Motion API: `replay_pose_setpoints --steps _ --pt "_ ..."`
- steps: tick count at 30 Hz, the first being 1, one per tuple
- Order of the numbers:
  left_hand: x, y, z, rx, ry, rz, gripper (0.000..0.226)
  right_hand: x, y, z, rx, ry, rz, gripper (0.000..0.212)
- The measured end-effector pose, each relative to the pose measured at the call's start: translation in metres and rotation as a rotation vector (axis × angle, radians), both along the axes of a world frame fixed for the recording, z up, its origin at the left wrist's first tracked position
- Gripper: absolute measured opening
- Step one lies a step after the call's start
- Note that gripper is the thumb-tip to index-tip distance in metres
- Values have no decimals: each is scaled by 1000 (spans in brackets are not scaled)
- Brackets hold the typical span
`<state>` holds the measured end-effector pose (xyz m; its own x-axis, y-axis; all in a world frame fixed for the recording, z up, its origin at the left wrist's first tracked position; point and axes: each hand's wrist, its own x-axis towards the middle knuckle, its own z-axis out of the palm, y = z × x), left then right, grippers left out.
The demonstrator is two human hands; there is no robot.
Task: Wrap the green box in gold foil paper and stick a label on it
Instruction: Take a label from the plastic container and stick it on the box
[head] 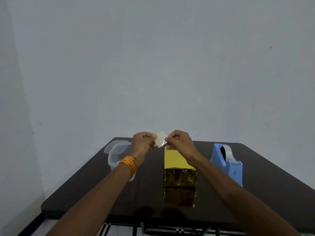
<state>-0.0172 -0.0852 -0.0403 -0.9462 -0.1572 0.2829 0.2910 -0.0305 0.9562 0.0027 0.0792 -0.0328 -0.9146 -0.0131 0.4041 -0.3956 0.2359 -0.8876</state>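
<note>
Item 1: two bare forearms, left (pixel 95 193) and right (pixel 238 193), reached in on either side of the gold-wrapped box (pixel 177 161).
Item 2: dark table (pixel 276 169), under the box, which stood on it near the middle, fully covered in foil and lying lengthwise away from the viewer.
Item 3: blue tape dispenser (pixel 226 165), right of the box, apart from it.
Item 4: clear plastic container (pixel 115 155), left of the box, its lid (pixel 110 145) beyond it.
Item 5: left hand (pixel 144 142) and right hand (pixel 180 140), raised above the box's far end, fingers curled, each pinching the label between thumb and fingertips.
Item 6: orange wrist threads (pixel 130 165), left of the box.
Item 7: label (pixel 161 138), pale yellow with a glossy sheet, held over the box's far end, not touching it.
</note>
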Motion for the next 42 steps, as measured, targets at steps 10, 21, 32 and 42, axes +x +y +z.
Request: replay_pose_setpoints --steps 10,21,32,42 --pt "-16 -20 -7 -516 185 305 4 -8 28 -1 -38 19 -249 10" --pt "-28 -21 -21 -919 123 335 5 -7 47 -3 -62 21 -384 12" --pt "-20 -10 -31 -1231 57 209 13 -8 43 -11 -52 -4 -342 10" --pt "-8 2 -19 -1151 85 194 24 -2 44 -11 -27 66 -336 9"
